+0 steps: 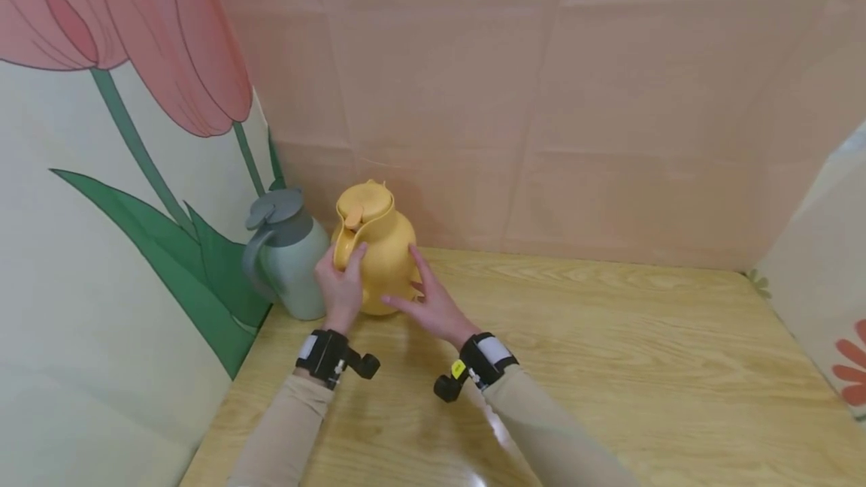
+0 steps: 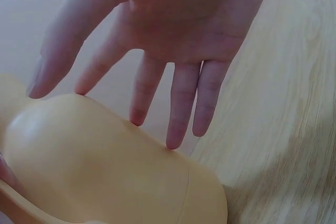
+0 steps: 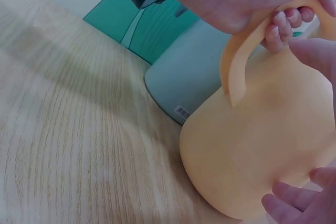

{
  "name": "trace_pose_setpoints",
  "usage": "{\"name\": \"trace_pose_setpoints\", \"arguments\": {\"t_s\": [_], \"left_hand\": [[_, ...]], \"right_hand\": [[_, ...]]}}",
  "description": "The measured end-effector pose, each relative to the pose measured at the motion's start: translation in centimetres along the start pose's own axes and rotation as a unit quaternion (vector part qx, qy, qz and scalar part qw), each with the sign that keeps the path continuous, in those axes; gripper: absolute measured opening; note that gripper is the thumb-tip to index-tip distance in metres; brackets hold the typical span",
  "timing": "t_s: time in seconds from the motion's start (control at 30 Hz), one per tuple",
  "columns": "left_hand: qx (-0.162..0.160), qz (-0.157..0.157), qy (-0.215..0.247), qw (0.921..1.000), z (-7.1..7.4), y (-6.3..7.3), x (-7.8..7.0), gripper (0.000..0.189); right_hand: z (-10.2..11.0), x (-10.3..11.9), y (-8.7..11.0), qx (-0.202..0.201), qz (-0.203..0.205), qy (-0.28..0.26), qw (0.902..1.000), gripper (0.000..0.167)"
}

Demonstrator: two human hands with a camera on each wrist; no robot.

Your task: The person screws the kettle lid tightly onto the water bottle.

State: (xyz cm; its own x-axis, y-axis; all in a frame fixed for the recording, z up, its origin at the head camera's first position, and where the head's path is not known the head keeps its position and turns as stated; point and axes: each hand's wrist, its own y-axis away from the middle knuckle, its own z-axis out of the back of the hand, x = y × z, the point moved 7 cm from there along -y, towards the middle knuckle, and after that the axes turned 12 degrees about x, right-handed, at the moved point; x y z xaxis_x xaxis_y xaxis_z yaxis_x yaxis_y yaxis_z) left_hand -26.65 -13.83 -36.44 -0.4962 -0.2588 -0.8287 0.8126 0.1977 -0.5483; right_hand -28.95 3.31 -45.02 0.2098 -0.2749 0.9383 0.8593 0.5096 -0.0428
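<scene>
A yellow thermos jug (image 1: 389,246) with a lid stands upright at the back left of the table, its handle turned toward me. My left hand (image 1: 341,288) grips that handle; in the right wrist view its fingers (image 3: 283,27) curl through the loop. On the jug's right side is my right hand (image 1: 436,310), its fingers spread. The left wrist view shows several straight fingertips of the right hand (image 2: 184,24) touching the jug's body (image 2: 105,166). Whether the jug's base rests fully on the table cannot be told.
A grey-green thermos jug (image 1: 301,269) stands close on the left, beside the yellow one. Behind the wooden table (image 1: 609,352) hangs a pinkish cloth backdrop (image 1: 541,96). A tulip-printed sheet (image 1: 88,269) borders the left side, and a flower-printed one (image 1: 825,276) the right.
</scene>
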Motion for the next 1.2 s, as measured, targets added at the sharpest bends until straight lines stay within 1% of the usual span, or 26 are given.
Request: {"name": "trace_pose_setpoints", "arguments": {"t_s": [0.2, 0.37, 0.57, 0.67, 0.87, 0.97, 1.1, 1.2], "left_hand": [[-0.002, -0.002, -0.009, 1.0000, -0.1, -0.3, 0.1, 0.014], [0.003, -0.005, -0.011, 0.9999, -0.3, -0.3, 0.2, 0.015], [0.012, 0.004, 0.007, 0.9999, -0.9, -0.6, 0.6, 0.018], [0.015, 0.007, 0.014, 0.9998, -1.2, -0.8, 0.7, 0.018], [0.016, 0.007, 0.012, 0.9998, -1.6, -1.0, 0.8, 0.017], [0.023, 0.014, 0.010, 0.9996, -1.8, -1.1, 0.8, 0.018], [0.040, 0.023, 0.021, 0.9987, -2.1, -1.3, 0.9, 0.019], [0.066, 0.044, 0.062, 0.9949, -2.3, -1.5, 1.2, 0.016]], "right_hand": [[0.1, -0.3, -0.2, 0.005, -0.008, -0.001, 1.0000, 0.106], [0.1, -0.4, -0.3, 0.003, -0.011, 0.003, 0.9999, 0.107], [0.6, -0.9, -0.7, -0.004, -0.025, 0.015, 0.9996, 0.107], [0.9, -1.1, -0.9, -0.007, -0.025, 0.015, 0.9995, 0.107], [1.4, -1.2, -1.1, -0.009, -0.030, 0.015, 0.9994, 0.107], [1.6, -1.1, -1.1, -0.008, -0.028, 0.009, 0.9995, 0.106], [1.8, -1.1, -1.1, -0.005, -0.029, 0.003, 0.9996, 0.107], [2.0, -1.2, -1.2, 0.002, -0.030, 0.003, 0.9995, 0.108]]}}
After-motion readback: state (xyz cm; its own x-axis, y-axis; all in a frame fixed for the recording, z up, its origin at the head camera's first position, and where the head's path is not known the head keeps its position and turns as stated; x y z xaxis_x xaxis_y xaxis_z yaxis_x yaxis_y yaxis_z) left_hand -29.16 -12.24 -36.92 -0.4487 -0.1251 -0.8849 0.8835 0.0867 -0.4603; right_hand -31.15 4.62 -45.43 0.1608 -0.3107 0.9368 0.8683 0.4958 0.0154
